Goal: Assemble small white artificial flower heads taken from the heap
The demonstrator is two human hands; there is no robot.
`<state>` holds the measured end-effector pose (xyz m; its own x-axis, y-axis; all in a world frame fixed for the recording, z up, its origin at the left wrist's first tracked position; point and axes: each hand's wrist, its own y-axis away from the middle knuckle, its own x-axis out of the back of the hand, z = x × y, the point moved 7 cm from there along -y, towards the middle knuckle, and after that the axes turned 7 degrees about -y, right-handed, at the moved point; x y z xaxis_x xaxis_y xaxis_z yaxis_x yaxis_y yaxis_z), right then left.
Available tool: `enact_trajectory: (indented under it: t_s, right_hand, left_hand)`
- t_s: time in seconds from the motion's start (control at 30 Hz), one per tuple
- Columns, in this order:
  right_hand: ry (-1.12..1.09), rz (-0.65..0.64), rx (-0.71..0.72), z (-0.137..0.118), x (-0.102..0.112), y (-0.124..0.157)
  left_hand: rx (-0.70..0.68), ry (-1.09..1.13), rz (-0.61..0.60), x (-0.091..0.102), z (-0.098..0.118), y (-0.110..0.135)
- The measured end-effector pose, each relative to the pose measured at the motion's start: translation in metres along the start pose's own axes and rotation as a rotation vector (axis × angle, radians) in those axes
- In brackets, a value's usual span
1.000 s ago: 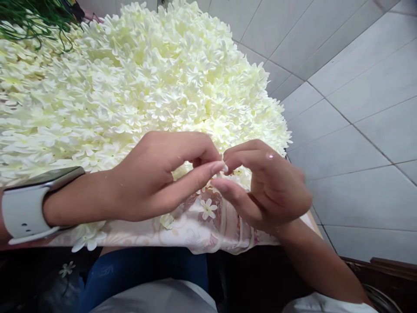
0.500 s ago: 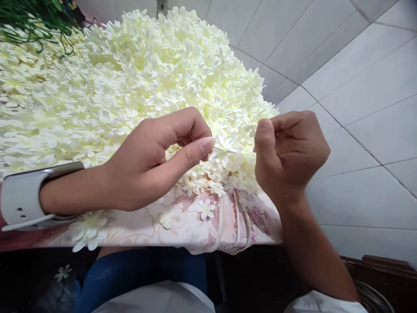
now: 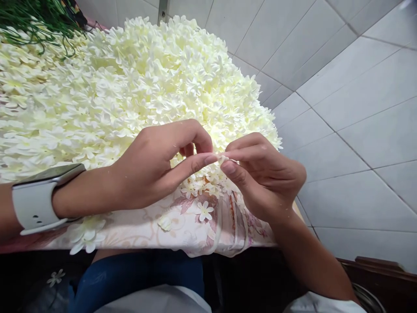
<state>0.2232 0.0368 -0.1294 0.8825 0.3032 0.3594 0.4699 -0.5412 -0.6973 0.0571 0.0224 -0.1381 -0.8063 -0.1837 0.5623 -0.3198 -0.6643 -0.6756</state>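
Note:
In front of the flower heap, my left hand and my right hand meet at the fingertips. Between them is a small pale artificial flower, mostly covered by fingers. The left thumb and forefinger pinch one side of it. From the right, my other thumb and forefinger close on it too. A big heap of cream-white artificial flowers rises right behind both hands. Below them, a single white flower lies on the patterned cloth.
Dark green stems lie in a tangle at the far left. White wall tiles border the table on the right. A flower cluster hangs over the front edge, and pale ribbon-like strips cross the cloth.
My right hand has moved left and down from beside the heap to meet my left hand at the flower. The left hand has shifted slightly down.

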Motion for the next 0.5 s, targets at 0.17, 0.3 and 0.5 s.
enact_trajectory:
  t_s: [0.17,0.3,0.5]
  right_hand:
    - [0.021,0.007,0.038,-0.002,0.003,0.0]
    - [0.035,-0.05,0.067,-0.005,-0.004,0.001]
    - [0.099,-0.102,0.169,-0.011,-0.005,0.001]
  left_hand:
    - [-0.044,0.072,-0.035,-0.003,0.001,0.001]
    - [-0.1,0.114,-0.126,-0.008,0.007,0.002]
    - [-0.113,0.118,-0.158,-0.011,0.006,0.003]
